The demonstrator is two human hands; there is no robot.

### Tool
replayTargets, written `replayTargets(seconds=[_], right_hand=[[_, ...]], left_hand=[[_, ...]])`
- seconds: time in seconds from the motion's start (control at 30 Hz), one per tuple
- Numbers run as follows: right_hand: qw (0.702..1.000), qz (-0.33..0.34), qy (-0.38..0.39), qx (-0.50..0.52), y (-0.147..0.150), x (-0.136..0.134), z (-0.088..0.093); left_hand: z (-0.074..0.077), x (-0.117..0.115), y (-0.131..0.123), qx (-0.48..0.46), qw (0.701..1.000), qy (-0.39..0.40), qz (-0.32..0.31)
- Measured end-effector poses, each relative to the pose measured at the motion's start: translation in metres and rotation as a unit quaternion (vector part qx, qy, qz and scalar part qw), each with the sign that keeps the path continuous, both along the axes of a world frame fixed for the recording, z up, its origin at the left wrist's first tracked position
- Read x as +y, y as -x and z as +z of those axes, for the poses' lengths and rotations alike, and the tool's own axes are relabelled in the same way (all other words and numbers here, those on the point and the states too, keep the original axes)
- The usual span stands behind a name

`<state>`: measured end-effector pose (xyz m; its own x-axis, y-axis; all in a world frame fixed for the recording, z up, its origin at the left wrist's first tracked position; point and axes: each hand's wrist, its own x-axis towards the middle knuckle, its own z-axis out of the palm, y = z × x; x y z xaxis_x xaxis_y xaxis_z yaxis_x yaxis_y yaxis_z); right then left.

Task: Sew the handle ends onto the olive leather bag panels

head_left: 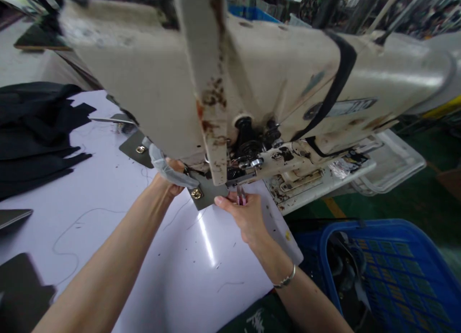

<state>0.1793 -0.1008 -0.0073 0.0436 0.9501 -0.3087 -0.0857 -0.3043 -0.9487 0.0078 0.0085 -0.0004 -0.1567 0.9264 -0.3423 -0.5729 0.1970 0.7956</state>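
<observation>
We count two hands, both our own. The left hand point(168, 177) reaches under the head of the one sewing machine point(252, 83), with a pale grey wrap point(169, 169) over its fingers. Those fingers are tucked beneath the machine body, so we cannot tell whether they are curled or flat; they lie at the left edge of a grey panel point(211, 193). The right hand point(247, 217) is closed around one pair of thread snips point(240, 195) with pinkish handles, and its thumb tip touches the panel's near edge. The snips point away from us, up toward the needle area, with their long axis nearly upright in the view.

There are two grey panels, each with one brass stud. The one in hand lies flat on the white table point(144, 246) directly under the machine head. Its visible part runs left to right, with the brass stud point(196, 194) at the end by the left hand; the rest is hidden. The second panel point(139, 148) lies further left, well apart.

We also see one bracelet point(286, 279) on the right wrist, one blue crate point(396, 270), one white tray point(392, 165) and a heap of black fabric point(36, 131).
</observation>
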Motion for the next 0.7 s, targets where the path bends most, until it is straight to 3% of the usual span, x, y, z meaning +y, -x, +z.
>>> replayTargets(seconds=[0.1, 0.23, 0.5, 0.7], right_hand=[[0.996, -0.012, 0.027, 0.082, 0.004, -0.012, -0.001], [0.995, -0.033, 0.042, 0.088, 0.009, -0.016, 0.001], [0.994, -0.082, 0.052, 0.053, 0.015, -0.011, 0.008], [0.984, -0.008, 0.091, 0.151, 0.005, -0.001, 0.014]], left_hand=[[-0.01, 0.0, 0.006, 0.0, 1.0, 0.004, -0.008], [-0.018, 0.002, 0.014, -0.027, 0.999, -0.014, -0.041], [-0.008, -0.002, 0.008, -0.034, 0.999, -0.014, -0.037], [-0.01, -0.003, 0.0, -0.054, 0.998, 0.01, -0.04]])
